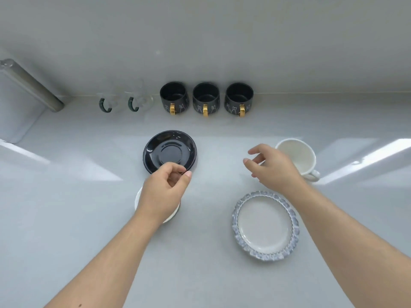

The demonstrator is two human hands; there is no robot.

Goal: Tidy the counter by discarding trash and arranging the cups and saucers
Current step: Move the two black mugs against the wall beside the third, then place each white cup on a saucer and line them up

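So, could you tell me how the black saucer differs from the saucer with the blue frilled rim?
The black saucer is glossy, dark and smooth-rimmed; the blue-rimmed saucer is pale with a ruffled edge. The left hand pinches the black saucer's near rim; the blue-rimmed saucer lies untouched. Both are empty.

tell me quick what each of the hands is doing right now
Left hand: closed, pinching the rim of the black saucer.
Right hand: open, holding nothing, beside the white cup.

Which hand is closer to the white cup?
The right hand: it hovers open just left of the white cup. The left hand is far left, pinching the black saucer.
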